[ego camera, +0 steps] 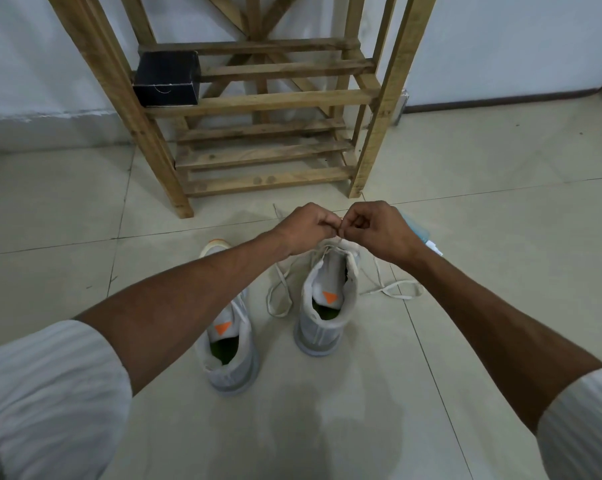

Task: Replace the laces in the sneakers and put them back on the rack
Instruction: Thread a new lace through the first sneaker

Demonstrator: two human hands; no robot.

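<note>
Two grey-white sneakers with orange tongue marks stand on the tiled floor, toes pointing away from me. The left sneaker (231,355) is partly hidden by my left forearm. Above the toe end of the right sneaker (327,306), my left hand (306,227) and my right hand (379,230) meet with curled fingers, each pinching the white lace (389,289). Loose loops of that lace trail on the floor on both sides of the right sneaker. The wooden rack (258,102) stands just beyond my hands.
A black box (168,79) sits on the left end of the rack's middle shelf. A pale blue packet (419,232) lies on the floor behind my right hand. White wall and a dark skirting board run behind the rack.
</note>
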